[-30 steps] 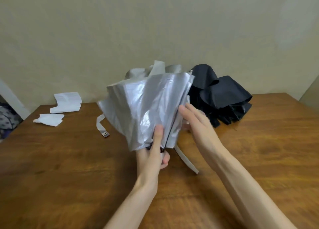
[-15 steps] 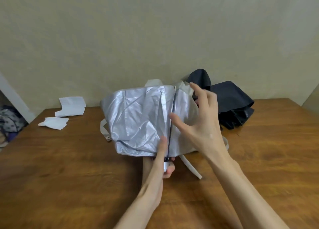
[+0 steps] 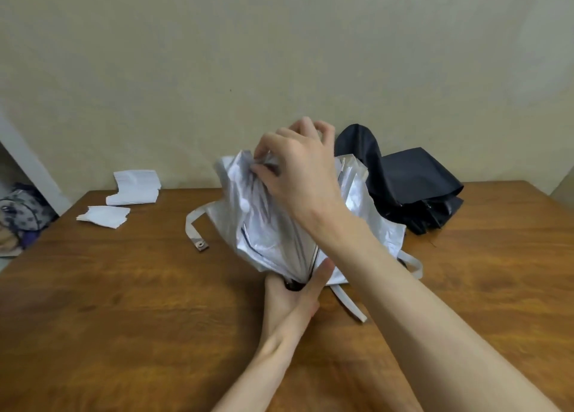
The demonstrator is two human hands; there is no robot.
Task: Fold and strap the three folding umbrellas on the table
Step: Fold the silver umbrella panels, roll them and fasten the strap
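Crumpled silver folding umbrella (image 3: 270,240) with glossy, creased fabric, held upright above the middle of the brown wooden table (image 3: 124,303). Its panels bunch in loose pleats; dark ribs show between the folds. The left hand (image 3: 292,296) grasps the dark lower end, thumb pressed up against the fabric. The right hand (image 3: 298,169) reaches over the top, fingers curled, pinching gathered folds. A flat white strap (image 3: 349,304) trails from the base onto the table; a second white strap with a snap end (image 3: 191,228) lies at the left. Behind and to the right, a slack black folding umbrella (image 3: 413,188) rests unstrapped against the wall edge.
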